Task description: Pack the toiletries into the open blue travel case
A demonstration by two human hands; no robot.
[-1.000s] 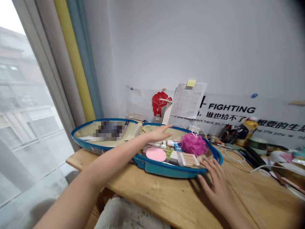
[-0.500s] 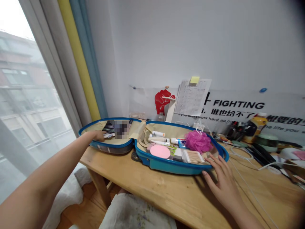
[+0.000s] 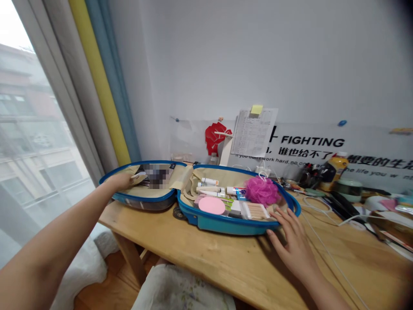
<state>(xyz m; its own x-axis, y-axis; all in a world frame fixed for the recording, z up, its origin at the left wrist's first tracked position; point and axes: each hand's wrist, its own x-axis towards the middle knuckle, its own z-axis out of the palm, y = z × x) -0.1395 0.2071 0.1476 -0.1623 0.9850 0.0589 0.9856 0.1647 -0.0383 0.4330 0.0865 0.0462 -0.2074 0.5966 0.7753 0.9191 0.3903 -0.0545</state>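
A blue suitcase lies open on the wooden desk, one half on each side of its hinge. My left hand is over the left half, its fingers closed on a small flat white object whose kind I cannot make out. Beside it in that half lie dark packages, partly blurred. Resting on the right half's front rim is my right hand, fingers spread, holding nothing. Near its fingertips are a pack of cotton swabs and a pink bath puff. Further left sit a pink oval, a toothpaste tube and white tubes.
The wooden desk carries white cables, a yellow-labelled bottle, a green-lidded jar and other clutter at right. Papers stand by the wall behind the suitcase. Curtains and a window are on the left.
My left hand has moved left and back from the dark packages, with the white object now showing in its fingers. My right hand stays on the rim; the view has shifted slightly.
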